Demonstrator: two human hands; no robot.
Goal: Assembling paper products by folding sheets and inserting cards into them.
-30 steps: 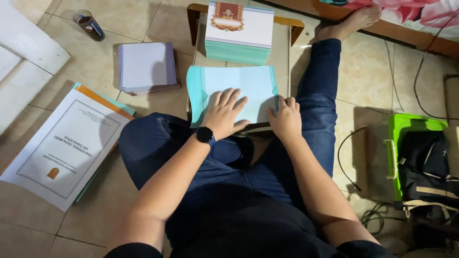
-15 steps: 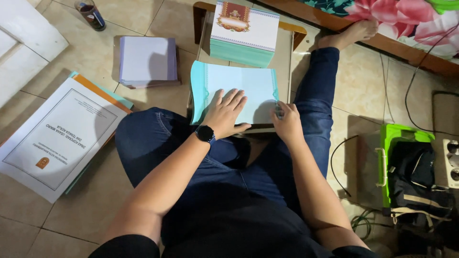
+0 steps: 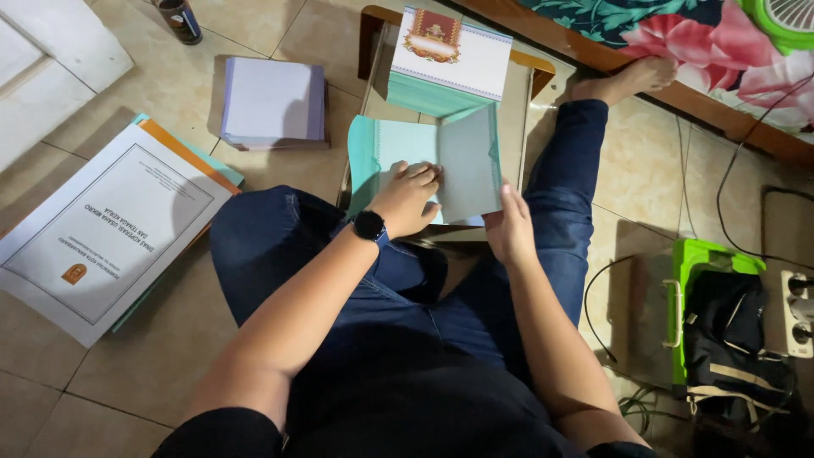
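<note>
**Teal sheet folded on the lap board**

A person sits on the tiled floor [image 3: 144,373] with legs in blue jeans, and works on a teal paper sheet [image 3: 398,148] that lies on a flat wooden board [image 3: 519,102] in front of the knees, at 12 o'clock from the body.

The left hand [image 3: 409,199] presses down on the middle of the sheet. Its fingers are bent and close together, the knuckles up, flat on the paper. A black watch [image 3: 370,226] is on this wrist.

The right hand [image 3: 509,229] holds the right part of the sheet, a flap [image 3: 469,165] which stands up and leans toward 9 o'clock. The fingers are together and lie along the flap's lower edge; I cannot tell where the thumb is.

At 12 o'clock of the sheet, touching its far edge, is a stack of printed cards [image 3: 449,55] with a red ornament on top. At 10 o'clock is a pile of pale purple paper [image 3: 273,102]. At 9 o'clock lies a big white booklet [image 3: 102,229] on orange and teal folders. At 3 o'clock, well apart, stands a green box [image 3: 699,263] with a dark bag inside, and cables near it.
</note>
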